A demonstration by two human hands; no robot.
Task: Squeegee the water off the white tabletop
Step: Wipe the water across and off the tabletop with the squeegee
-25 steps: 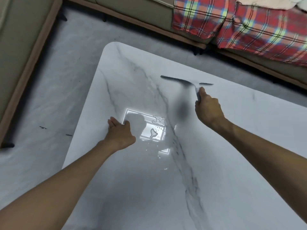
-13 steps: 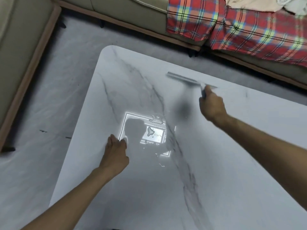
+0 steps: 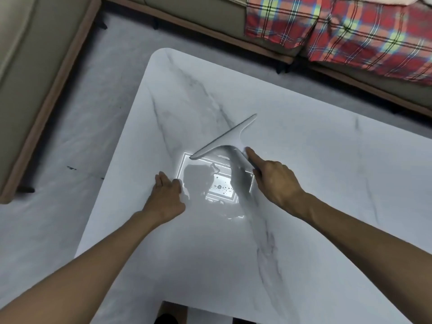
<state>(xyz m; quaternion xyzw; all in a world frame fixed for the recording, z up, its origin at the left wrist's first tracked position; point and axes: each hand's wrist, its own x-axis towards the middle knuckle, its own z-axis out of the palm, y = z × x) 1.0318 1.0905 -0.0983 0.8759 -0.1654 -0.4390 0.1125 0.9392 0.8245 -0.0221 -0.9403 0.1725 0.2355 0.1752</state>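
The right hand point(image 3: 274, 181) is gripping the squeegee point(image 3: 224, 139), blade angling above the water point(image 3: 217, 183); the left hand point(image 3: 167, 195) is pressing flat, steadying the tabletop point(image 3: 327, 183).

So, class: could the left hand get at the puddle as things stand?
Probably yes: the left hand lies flat on the tabletop beside the puddle, nothing between them; the squeegee sits beyond it.

White marble-veined tabletop point(image 3: 327, 183), squeegee point(image 3: 224, 139) blade and pooled water point(image 3: 219, 187) near its middle.
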